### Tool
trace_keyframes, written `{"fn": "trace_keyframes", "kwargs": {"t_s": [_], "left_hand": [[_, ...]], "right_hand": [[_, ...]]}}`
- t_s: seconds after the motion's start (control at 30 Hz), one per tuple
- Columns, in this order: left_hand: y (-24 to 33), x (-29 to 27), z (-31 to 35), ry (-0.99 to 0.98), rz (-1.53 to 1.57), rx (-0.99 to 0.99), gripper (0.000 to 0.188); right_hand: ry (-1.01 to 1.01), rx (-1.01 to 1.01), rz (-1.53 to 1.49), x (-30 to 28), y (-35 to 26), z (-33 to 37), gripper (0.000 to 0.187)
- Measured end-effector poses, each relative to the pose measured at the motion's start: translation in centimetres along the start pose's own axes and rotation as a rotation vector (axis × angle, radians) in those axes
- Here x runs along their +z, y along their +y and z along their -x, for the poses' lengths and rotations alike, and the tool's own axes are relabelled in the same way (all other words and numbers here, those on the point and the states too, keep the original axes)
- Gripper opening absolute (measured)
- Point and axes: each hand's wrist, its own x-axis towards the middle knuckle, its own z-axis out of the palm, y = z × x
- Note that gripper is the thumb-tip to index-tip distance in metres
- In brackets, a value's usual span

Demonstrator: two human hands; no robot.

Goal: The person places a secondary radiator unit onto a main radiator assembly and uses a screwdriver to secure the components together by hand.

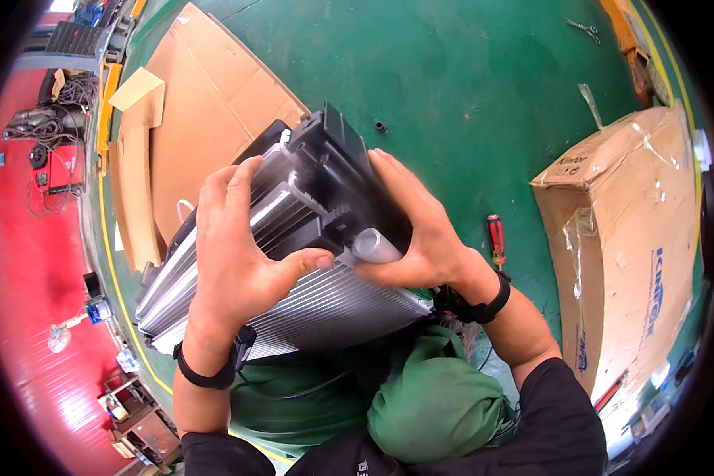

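The finned radiator point(325, 305), at frame centre, appears to be steadied — the right hand point(416, 230) clasping its black plastic housing point(353, 186), the left hand point(232, 254) curved alongside, gripping or not I cannot tell — so the next move probably calls for even support.

A green floor point(452, 95), glossy and scuffed in places, carries the things. Its left side bears a curving yellow line point(106, 230). Near that line lies a large flattened cardboard sheet point(206, 87), with a narrower folded cardboard strip point(135, 198) along its left edge. The finned metal radiator point(333, 305) overlaps the sheet's near part in view; its underside is hidden, so what it rests on cannot be told. Beyond it lies a small black cylindrical fitting point(381, 126). A red-and-black-handled screwdriver point(496, 236) lies left of a taped cardboard carton point(635, 230), apart from it. Scissors point(583, 30) lie at the far right.
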Motion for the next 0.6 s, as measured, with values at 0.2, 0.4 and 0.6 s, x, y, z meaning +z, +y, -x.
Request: {"fn": "trace_keyframes", "kwargs": {"t_s": [0.2,0.4,0.6], "left_hand": [[-0.1,0.0,0.3,-0.002,-0.018,-0.055,0.121],[-0.2,-0.04,0.47,-0.003,-0.066,-0.051,0.122],[-0.2,-0.16,0.35,-0.012,-0.066,-0.049,0.122]], "right_hand": [[-0.052,0.104,-0.108,0.27,-0.12,-0.29,0.12],[-0.101,0.127,-0.113,0.11,-0.03,-0.43,0.125],[-0.115,0.186,-0.222,0.26,-0.18,-0.75,0.129]]}}
